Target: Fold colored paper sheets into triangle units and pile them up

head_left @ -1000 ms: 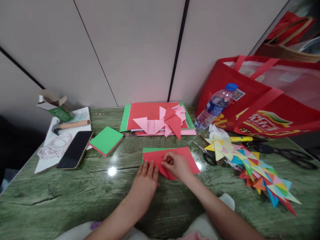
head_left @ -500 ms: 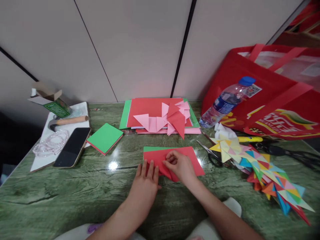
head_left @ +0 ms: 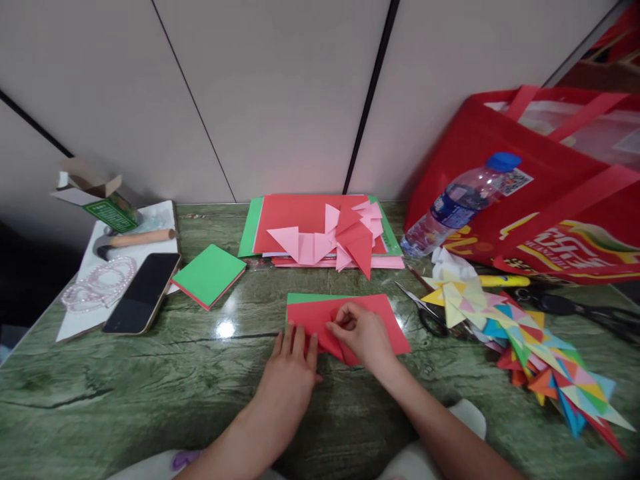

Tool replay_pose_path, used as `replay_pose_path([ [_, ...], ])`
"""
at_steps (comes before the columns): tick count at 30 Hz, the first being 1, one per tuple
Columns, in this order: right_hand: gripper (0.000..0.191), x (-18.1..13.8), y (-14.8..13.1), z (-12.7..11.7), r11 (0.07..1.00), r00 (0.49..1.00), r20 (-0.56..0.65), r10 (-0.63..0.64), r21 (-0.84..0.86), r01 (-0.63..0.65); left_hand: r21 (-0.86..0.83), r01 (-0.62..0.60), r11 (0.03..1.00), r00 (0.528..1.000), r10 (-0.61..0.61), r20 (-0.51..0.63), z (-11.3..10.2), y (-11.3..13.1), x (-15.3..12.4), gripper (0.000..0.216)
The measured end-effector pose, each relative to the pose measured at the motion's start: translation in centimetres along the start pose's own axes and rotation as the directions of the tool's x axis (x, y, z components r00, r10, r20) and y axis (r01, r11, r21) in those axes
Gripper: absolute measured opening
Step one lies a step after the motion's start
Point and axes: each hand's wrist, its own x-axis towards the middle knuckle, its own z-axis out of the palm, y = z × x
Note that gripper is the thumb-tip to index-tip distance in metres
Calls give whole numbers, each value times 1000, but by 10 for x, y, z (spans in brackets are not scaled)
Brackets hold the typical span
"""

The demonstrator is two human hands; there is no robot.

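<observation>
A red paper sheet point(head_left: 385, 317) lies on a green sheet near the middle of the green marble table point(head_left: 100, 393). A smaller folded red piece point(head_left: 327, 337) rests on it. My left hand point(head_left: 293, 363) lies flat with fingers stretched, pressing the folded piece's left edge. My right hand point(head_left: 363, 333) pinches a fold of the same red piece with fingertips together.
A stack of red, pink and green paper with folded triangles point(head_left: 323, 233) sits behind. A green paper pad point(head_left: 210, 273), phone point(head_left: 143, 293), beads and hammer lie left. Scissors point(head_left: 425, 313), a multicoloured folded paper chain point(head_left: 530, 340), a water bottle point(head_left: 457, 200) and a red bag point(head_left: 550, 180) are on the right.
Both hands stay on the folded red paper with hardly any motion. The view has drifted slightly, shifting everything a little to the right and down.
</observation>
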Motion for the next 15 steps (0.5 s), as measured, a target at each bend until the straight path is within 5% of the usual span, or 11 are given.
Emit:
replay_pose_path([
  [15, 20, 0, 1, 0, 1000, 1000, -15, -4, 9, 4, 45, 11, 999, 1000, -10, -11, -3, 1, 0, 46],
])
